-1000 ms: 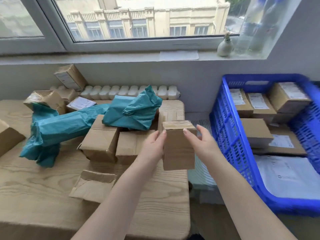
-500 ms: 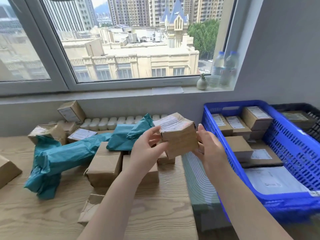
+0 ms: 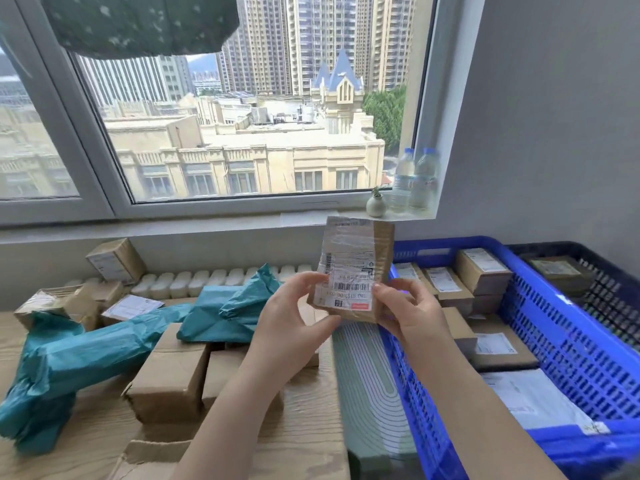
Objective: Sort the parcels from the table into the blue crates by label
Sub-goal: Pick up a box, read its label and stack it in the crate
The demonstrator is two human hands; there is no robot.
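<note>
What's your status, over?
Both hands, left and right, grip one parcel, raised, label facing the camera. Blue crate on the right, partly filled. Nothing in the way.

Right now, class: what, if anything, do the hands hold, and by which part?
Both hands grip one parcel by its lower end: left hand and right hand at opposite sides.

label text blurred, unreadable; dark crate cut by right edge | teal parcel cut at left
</note>
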